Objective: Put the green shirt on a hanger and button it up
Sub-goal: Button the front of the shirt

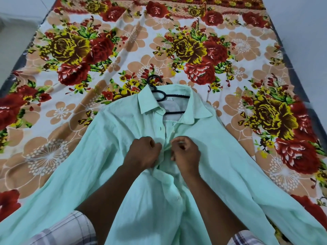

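- A pale floor shows at the far left edge, beside the bed.
- A sheet printed with large red, yellow and peach flowers covers the bed and fills most of the view.
- At the lower left, a plaid cuff ends the person's left arm, which reaches forward over the cloth.
- The shirt, light mint green, lies front-up on the sheet in the near centre. Its collar points away from the person and its long sleeves spread out to both lower corners.
- The left hand rests on the chest of the shirt, its fingers curled tight and gripping the left edge of the front opening.
- The hanger, black, sits inside the shirt at the shoulders. Its hook pokes out past the collar onto the sheet, and its bars show through the open neck.
- Between the collar and the hands, the two front edges lie slightly apart.
- The right hand, just beside the left, pinches the right front edge between thumb and bent fingers.
- A second plaid cuff shows at the lower right.
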